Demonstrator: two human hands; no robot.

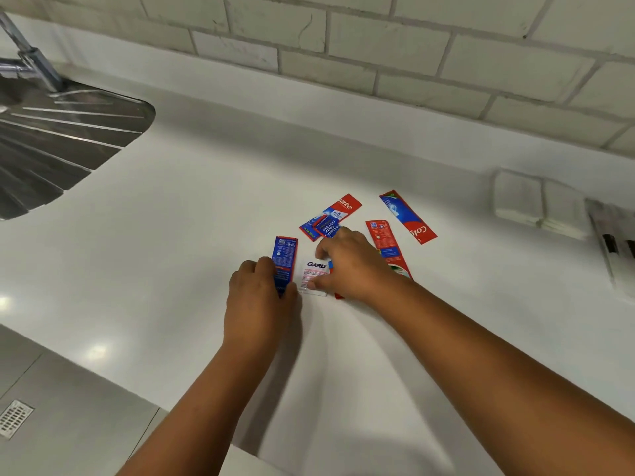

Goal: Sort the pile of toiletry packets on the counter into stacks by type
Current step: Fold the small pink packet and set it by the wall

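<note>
The toiletry packets lie loose on the white desk (171, 235), near its middle, not in stacks. A small white sachet (314, 273) printed "GARD" lies flat between the two hands. The right hand (347, 266) rests on it, thumb tip pressing its near edge and fingers curled over its far side; a red scrap peeks out under the palm, too hidden to identify. The left hand (257, 297) pinches the near end of a blue packet (285, 261) between thumb and fingers, the packet lying lengthwise just left of the sachet. Beyond the right hand, a red-and-blue toothpaste packet (338, 211) lies under a smaller blue-and-red packet (328, 226), whose near end the knuckles cover. To the right, a long red packet (386, 242) runs under the right wrist, and another red toothpaste packet (409, 216) lies apart, farther right.

At the right edge sit white folded pads (536, 201) and blurred wrapped items (615, 242) that are hard to make out. A steel sink drainboard (62, 139) is cut off at far left.
</note>
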